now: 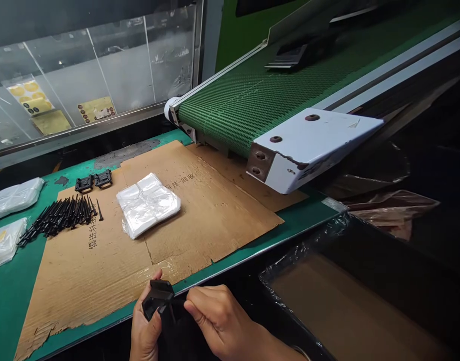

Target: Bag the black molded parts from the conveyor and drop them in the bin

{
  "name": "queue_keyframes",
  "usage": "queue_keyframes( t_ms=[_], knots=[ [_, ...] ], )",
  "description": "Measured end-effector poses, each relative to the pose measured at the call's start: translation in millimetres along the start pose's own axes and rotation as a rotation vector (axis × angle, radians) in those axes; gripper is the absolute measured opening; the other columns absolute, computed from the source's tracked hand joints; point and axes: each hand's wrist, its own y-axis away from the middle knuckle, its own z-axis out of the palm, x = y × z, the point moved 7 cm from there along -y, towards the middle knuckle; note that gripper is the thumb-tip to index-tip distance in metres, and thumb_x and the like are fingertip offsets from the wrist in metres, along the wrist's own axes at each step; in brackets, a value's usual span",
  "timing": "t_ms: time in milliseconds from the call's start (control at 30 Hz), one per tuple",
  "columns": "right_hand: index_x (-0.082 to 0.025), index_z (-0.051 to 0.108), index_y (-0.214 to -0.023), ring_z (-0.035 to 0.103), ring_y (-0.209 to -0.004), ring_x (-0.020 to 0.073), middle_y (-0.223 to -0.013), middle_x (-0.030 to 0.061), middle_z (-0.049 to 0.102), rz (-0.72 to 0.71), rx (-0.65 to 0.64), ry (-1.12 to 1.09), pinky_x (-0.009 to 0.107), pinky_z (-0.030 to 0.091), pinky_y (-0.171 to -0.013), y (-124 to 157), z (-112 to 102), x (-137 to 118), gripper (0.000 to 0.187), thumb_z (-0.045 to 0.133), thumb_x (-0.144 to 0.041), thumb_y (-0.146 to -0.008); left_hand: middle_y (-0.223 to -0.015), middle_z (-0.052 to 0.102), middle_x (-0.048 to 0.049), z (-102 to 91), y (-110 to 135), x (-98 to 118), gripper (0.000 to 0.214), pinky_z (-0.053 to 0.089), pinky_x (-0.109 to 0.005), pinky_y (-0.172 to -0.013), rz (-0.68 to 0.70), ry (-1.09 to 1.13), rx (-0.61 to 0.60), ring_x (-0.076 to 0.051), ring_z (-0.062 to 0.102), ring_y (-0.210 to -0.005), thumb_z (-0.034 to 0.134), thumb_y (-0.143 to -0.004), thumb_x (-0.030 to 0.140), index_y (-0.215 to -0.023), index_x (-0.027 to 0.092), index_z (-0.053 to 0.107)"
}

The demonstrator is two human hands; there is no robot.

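Note:
Near the table's front edge, my left hand (144, 328) is closed around a black plastic part (160, 293) with a squarish, hollow end. My right hand (218, 316) is just to its right, thumb and forefinger pinched together against the part's side. A dark thin piece seems to lie at those fingertips, but it blends into the dark background. On the cardboard sheet (200, 220) beyond my hands rests a stack of clear plastic bags (149, 204). Left of it lies a pile of thin black pins (66, 215), with two black plastic brackets (93, 180) behind.
A green conveyor belt (230, 108) slopes down to the table from the upper right, carrying a dark part (287, 57). Its white end bracket (312, 145) juts over the table. More bags (15, 197) lie far left. A plastic-lined box (327, 301) stands at lower right.

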Motion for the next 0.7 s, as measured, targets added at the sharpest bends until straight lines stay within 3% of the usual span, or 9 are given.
queue_keyframes(
  t_ms=[133, 167, 233, 300, 367, 533, 700],
  knots=[
    [-0.020, 0.039, -0.060, 0.041, -0.043, 0.0101, -0.049, -0.0034, 0.043, 0.140, 0.092, 0.073, 0.023, 0.026, -0.045, -4, -3, 27, 0.037, 0.027, -0.024, -0.094, -0.047, 0.042, 0.0067, 21.4, 5, -11, 0.044, 0.032, -0.014, -0.032, -0.265, 0.235, -0.374, -0.006, 0.035, -0.038, 0.069, -0.068, 0.036, -0.110, 0.024, 0.061],
    [-0.020, 0.040, -0.060, 0.041, -0.043, 0.0102, -0.049, -0.0034, 0.044, 0.179, 0.115, 0.081, 0.023, 0.027, -0.046, -5, -5, 35, 0.037, 0.027, -0.026, -0.095, -0.047, 0.041, 0.0073, 26.1, 8, -13, 0.043, 0.031, -0.013, -0.031, -0.339, 0.335, -0.422, -0.005, 0.035, -0.037, 0.068, -0.070, 0.033, -0.111, 0.024, 0.060],
    [-0.020, 0.043, -0.062, 0.044, -0.045, 0.0109, -0.051, -0.0021, 0.047, 0.244, 0.161, 0.128, 0.022, 0.029, -0.047, -8, -12, 51, 0.037, 0.027, -0.028, -0.095, -0.051, 0.043, 0.0076, 29.5, 12, -14, 0.042, 0.032, -0.009, -0.033, -0.415, 0.552, -0.370, -0.003, 0.040, -0.040, 0.068, -0.072, 0.023, -0.113, 0.023, 0.058],
    [-0.018, 0.051, -0.070, 0.050, -0.051, 0.0132, -0.059, 0.0012, 0.055, 0.287, 0.202, 0.262, 0.023, 0.031, -0.050, -11, -22, 66, 0.033, 0.029, -0.025, -0.094, -0.055, 0.045, 0.0075, 28.2, 13, -13, 0.040, 0.032, -0.005, -0.039, -0.396, 0.742, -0.219, 0.000, 0.044, -0.045, 0.065, -0.074, 0.016, -0.112, 0.023, 0.057],
    [-0.017, 0.057, -0.081, 0.054, -0.061, 0.0166, -0.069, 0.0045, 0.060, 0.319, 0.220, 0.457, 0.025, 0.032, -0.053, -14, -31, 81, 0.026, 0.033, -0.019, -0.090, -0.056, 0.048, 0.0070, 30.9, 14, -12, 0.035, 0.037, -0.006, -0.047, -0.377, 0.832, -0.152, 0.000, 0.048, -0.049, 0.062, -0.075, 0.016, -0.109, 0.024, 0.058],
    [-0.016, 0.063, -0.083, 0.051, -0.073, 0.0232, -0.072, 0.0083, 0.059, 0.369, 0.206, 0.869, 0.030, 0.032, -0.062, -20, -45, 113, 0.022, 0.043, -0.008, -0.080, -0.075, 0.063, 0.0019, 35.9, 16, -13, 0.021, 0.044, -0.019, -0.070, -0.444, 0.818, -0.140, -0.008, 0.060, -0.074, 0.053, -0.078, 0.019, -0.096, 0.024, 0.064],
    [-0.015, 0.065, -0.089, 0.049, -0.076, 0.0259, -0.080, 0.0111, 0.059, 0.332, 0.249, 0.950, 0.035, 0.033, -0.065, -21, -47, 123, 0.022, 0.046, -0.009, -0.080, -0.087, 0.068, 0.0031, 32.0, 14, -12, 0.021, 0.041, -0.022, -0.080, -0.421, 0.793, -0.178, -0.010, 0.061, -0.090, 0.050, -0.079, 0.023, -0.093, 0.028, 0.065]
  ],
)
